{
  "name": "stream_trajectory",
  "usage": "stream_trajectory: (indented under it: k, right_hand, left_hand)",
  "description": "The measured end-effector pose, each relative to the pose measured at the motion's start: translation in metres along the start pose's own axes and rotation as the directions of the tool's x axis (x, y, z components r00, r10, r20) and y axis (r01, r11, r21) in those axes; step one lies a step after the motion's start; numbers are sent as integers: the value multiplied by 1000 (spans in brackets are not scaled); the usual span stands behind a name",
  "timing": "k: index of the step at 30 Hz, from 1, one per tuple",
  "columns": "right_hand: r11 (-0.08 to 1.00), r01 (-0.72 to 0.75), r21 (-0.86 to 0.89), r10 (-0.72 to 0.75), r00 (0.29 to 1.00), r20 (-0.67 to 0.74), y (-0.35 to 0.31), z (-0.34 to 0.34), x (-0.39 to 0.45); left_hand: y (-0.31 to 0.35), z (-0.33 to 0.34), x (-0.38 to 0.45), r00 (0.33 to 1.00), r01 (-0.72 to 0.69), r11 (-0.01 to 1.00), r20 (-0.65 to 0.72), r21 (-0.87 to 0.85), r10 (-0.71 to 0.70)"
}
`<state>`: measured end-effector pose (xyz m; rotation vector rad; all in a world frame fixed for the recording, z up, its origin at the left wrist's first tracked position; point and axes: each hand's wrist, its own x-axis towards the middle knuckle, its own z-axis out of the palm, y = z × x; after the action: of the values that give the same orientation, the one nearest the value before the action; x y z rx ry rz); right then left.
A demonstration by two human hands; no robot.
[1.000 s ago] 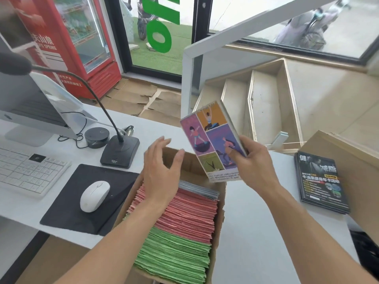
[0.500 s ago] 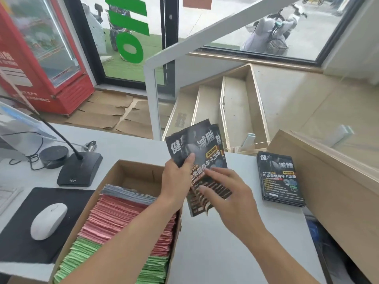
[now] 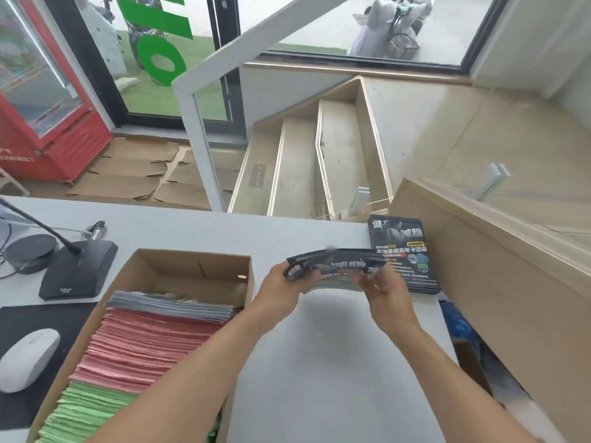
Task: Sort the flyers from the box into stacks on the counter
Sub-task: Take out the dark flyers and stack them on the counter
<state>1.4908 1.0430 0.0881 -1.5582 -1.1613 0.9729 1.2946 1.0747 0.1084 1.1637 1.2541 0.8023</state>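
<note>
Both hands hold a bundle of dark flyers (image 3: 335, 266) above the white tabletop (image 3: 335, 362), just right of the cardboard box (image 3: 192, 266). Left hand (image 3: 281, 289) grips its left end, right hand (image 3: 383, 289) its right end; long axis runs left–right, face tilted nearly flat. A dark flyer stack (image 3: 403, 247) lies just beyond.

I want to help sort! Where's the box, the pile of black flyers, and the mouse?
box (image 3: 192, 262): head view, bare inner back wall.
pile of black flyers (image 3: 412, 266): head view, top sheet's cover.
mouse (image 3: 27, 358): head view, white top shell.
</note>
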Motion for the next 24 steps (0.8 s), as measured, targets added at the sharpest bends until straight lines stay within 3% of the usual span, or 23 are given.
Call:
stream_trajectory:
  k: [2, 5, 11, 19, 24]
  right_hand:
    - [994, -28, -105, 27, 1000, -9, 18, -6, -4]
    - [994, -39, -99, 41, 999, 18, 33, -12, -9]
    - [992, 77, -97, -74, 997, 31, 42, -15, -14]
    - [994, -78, -76, 83, 994, 68, 45, -15, -4]
    - [990, -96, -102, 107, 989, 100, 52, -9, -6]
  left_hand:
    - [-13, 11, 1, 999, 0, 1000, 52, -11, 1]
    - [-30, 24, 4, 999, -20, 999, 50, -33, 21]
    - [-44, 41, 11, 1000, -27, 995, 12, -95, 28]
    - [-39, 45, 19, 995, -3, 989, -97, -148, -11]
    - [-41, 53, 19, 991, 10, 997, -130, -77, -20]
